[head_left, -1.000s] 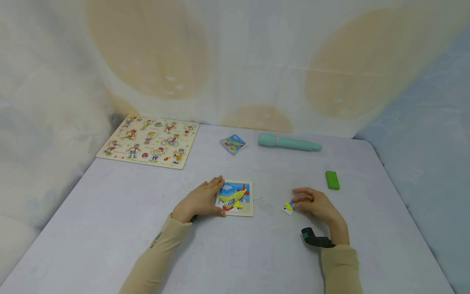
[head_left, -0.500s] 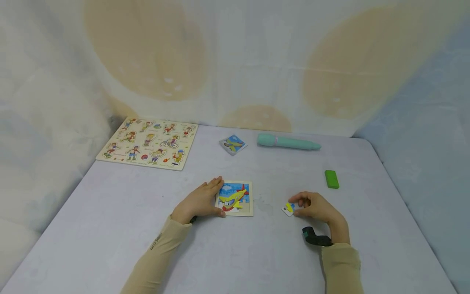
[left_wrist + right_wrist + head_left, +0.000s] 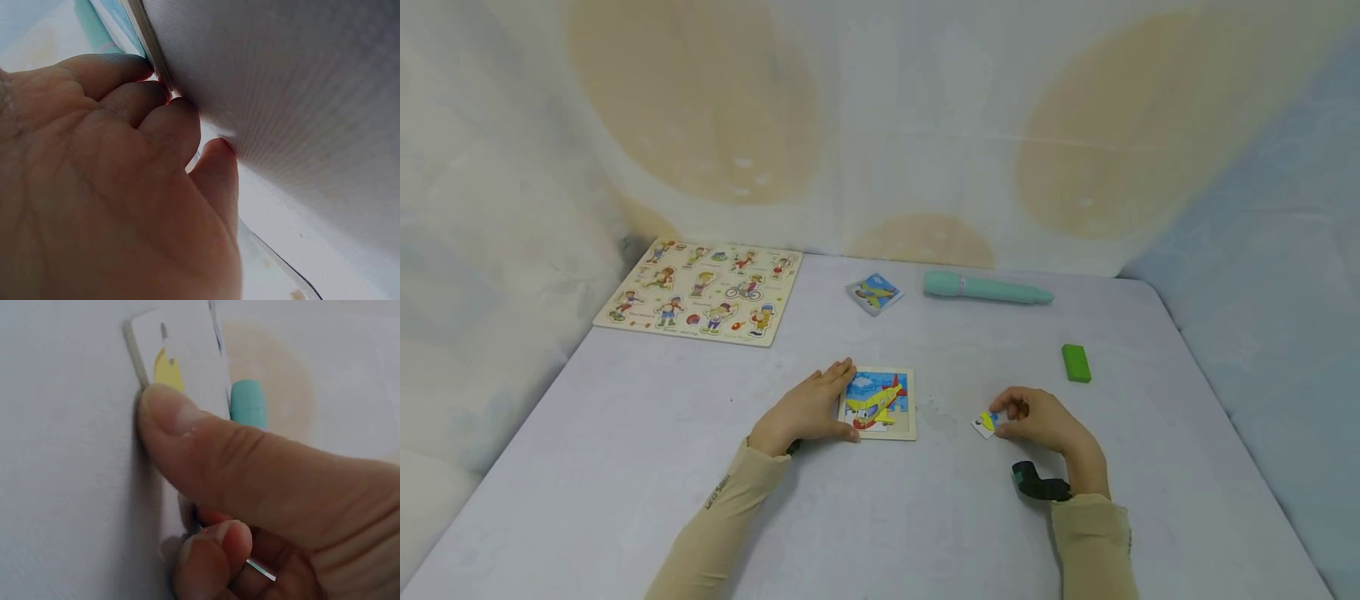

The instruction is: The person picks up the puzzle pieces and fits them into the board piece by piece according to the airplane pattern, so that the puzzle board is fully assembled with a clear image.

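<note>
A small square jigsaw board (image 3: 912,403) with a yellow and red airplane picture lies flat in the head view. My left hand (image 3: 808,410) rests along its left side, fingers at the upper corner and thumb at the lower one. The left wrist view shows those fingertips (image 3: 161,94) against the board's edge. To the right of the board, my right hand (image 3: 1045,421) pinches a jigsaw piece (image 3: 984,423) of yellow, blue and white between thumb and fingers. In the right wrist view the thumb (image 3: 165,412) lies over the piece, covering part of its picture.
A wooden board with children doing sports (image 3: 700,292) lies at the back left. Behind the jigsaw are an airplane picture card (image 3: 875,293) and a mint-green microphone-shaped object (image 3: 985,288). A green block (image 3: 1076,363) sits at the right. Cloth hangs behind the table.
My right thumb and fingers have closed on the jigsaw piece, which has since shifted slightly left. The left hand keeps its place on the board. The whole view has drifted a little.
</note>
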Tool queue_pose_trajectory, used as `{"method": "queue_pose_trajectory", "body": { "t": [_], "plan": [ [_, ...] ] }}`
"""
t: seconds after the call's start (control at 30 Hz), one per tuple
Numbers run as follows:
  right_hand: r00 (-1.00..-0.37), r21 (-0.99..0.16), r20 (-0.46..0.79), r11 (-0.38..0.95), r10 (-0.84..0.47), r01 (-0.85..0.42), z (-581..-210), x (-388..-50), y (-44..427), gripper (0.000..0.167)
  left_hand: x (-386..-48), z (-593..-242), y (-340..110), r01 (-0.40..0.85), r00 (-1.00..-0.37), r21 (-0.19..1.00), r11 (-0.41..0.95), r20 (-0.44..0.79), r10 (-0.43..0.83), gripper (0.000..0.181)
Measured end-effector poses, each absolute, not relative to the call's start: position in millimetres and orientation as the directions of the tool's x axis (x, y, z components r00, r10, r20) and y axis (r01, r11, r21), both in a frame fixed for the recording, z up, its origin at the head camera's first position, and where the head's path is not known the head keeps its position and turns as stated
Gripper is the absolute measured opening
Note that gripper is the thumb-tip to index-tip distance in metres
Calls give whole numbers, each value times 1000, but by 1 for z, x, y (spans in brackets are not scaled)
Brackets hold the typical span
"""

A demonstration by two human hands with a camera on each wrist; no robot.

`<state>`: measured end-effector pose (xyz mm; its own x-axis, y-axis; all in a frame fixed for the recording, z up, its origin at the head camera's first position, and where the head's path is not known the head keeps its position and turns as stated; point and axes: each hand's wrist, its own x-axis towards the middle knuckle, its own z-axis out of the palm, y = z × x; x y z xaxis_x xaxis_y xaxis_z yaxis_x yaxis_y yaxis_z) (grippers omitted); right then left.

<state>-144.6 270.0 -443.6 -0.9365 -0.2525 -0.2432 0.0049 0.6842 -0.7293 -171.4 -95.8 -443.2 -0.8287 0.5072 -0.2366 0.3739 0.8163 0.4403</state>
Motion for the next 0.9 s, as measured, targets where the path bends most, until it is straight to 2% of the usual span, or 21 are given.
{"method": "queue_pose_trajectory", "body": {
  "t": [0.17,0.53,0.6,0.8,0.9],
  "plan": [
    [-938,-721,-257,692,-234,25,-444,-145,269,21,-171,-444,-96,372,-828,445,815,-237,508,105],
    [-941,-762,-209,648,-265,-14,-448,-146,271,14,-172,-443,-96,374,-828,441,816,-236,508,104],
    [-948,-765,-200,644,-246,-6,-450,-147,271,18,-173,-443,-97,372,-829,441,817,-237,506,104],
    [-977,-731,-181,680,-111,58,-454,-149,264,45,-173,-444,-97,364,-827,455,813,-243,507,105],
    [-981,-693,-175,718,-80,64,-454,-150,260,48,-173,-445,-97,366,-828,454,813,-241,507,105]
  ]
}}
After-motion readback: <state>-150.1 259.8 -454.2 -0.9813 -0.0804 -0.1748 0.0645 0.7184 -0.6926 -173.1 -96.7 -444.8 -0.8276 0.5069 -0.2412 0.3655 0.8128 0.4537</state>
